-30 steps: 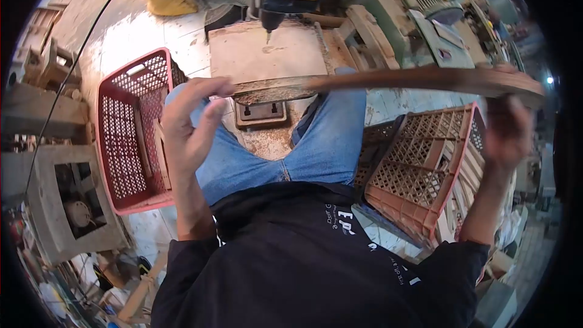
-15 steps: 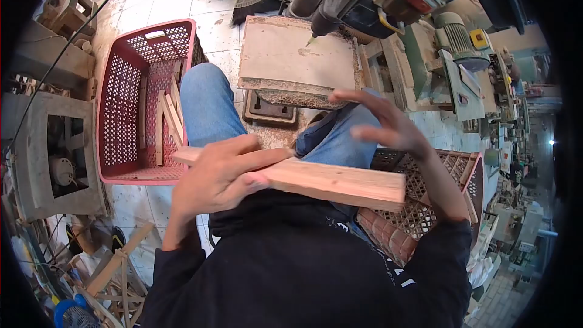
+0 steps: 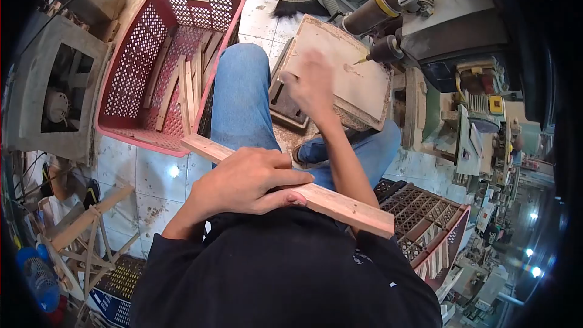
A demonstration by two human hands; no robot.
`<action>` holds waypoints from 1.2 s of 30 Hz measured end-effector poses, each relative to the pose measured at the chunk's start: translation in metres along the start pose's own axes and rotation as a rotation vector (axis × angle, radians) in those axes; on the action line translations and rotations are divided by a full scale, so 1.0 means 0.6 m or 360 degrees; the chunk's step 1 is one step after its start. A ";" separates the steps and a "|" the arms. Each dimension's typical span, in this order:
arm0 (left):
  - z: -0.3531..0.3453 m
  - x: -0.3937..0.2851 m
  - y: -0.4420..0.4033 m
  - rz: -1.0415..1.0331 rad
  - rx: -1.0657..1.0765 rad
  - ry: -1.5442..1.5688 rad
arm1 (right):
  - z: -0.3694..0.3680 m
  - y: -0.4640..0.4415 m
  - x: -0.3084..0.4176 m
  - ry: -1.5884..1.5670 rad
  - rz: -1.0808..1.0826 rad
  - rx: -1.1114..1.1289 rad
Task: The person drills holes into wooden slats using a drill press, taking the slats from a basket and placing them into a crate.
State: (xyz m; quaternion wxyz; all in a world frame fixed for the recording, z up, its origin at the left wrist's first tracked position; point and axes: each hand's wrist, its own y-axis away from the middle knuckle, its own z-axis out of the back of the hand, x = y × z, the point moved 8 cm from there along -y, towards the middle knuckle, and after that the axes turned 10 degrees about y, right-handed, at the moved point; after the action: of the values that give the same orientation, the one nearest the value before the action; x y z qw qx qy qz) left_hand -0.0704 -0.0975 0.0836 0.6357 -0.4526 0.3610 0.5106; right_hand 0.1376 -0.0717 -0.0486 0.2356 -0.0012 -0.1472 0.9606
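A light wooden bar (image 3: pixel 349 205) lies slantwise across my lap, and my left hand (image 3: pixel 252 182) is wrapped over its middle. My right hand (image 3: pixel 313 85) is blurred by motion above the near left part of the drill's wooden board (image 3: pixel 328 48); whether its fingers hold anything is not visible. The drill bit (image 3: pixel 362 60) points at the board from the right, below its dark chuck (image 3: pixel 387 50). At the left, a red crate (image 3: pixel 176 146) holds several wooden bars (image 3: pixel 187 94), close to the far end of the bar in my left hand.
A second red crate (image 3: pixel 452 249) with wooden pieces stands at the lower right. A broom head (image 3: pixel 299 3) lies beyond the board. A metal machine housing (image 3: pixel 36 103) stands at the far left, with wooden scraps (image 3: pixel 91 225) below it. Other machines line the right side.
The view has turned toward the left crate. My left hand has kept hold of the wooden bar, while my right hand has moved from the right side to over the board.
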 end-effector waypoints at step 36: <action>0.033 0.034 0.016 -0.0380 -0.0633 -0.0223 | 0.048 0.120 -0.016 -0.1659 -0.0449 0.0261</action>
State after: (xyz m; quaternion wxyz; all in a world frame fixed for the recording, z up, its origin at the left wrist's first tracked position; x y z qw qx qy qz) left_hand -0.0752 -0.0715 0.0692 0.6134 -0.5719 0.1523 0.5229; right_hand 0.1116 -0.1450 -0.0419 0.2573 0.5134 -0.1679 0.8013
